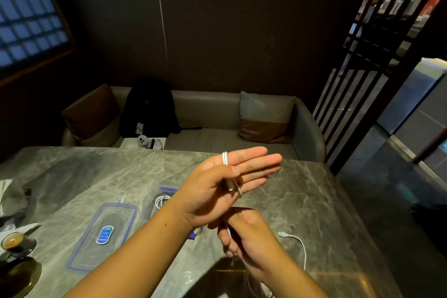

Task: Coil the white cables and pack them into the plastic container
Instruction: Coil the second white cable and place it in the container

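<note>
My left hand (229, 181) is raised over the table with its fingers stretched out flat. A white cable (225, 158) is looped twice around those fingers, and the thumb pins its plug end against the palm. Just below, my right hand (244, 237) pinches the same cable where it hangs down. The cable's free end (294, 239) lies on the marble at the right. The clear plastic container (151, 203) stands behind my left forearm and holds a coiled white cable (161, 201). Its blue-edged lid (104, 234) lies flat at the left.
A grey marble table (302, 191) fills the foreground. A cup of coffee on a saucer (14, 243) and a crumpled bag (12, 198) sit at the left edge. Behind the table stands a sofa (212, 113) with cushions and a black backpack (150, 106).
</note>
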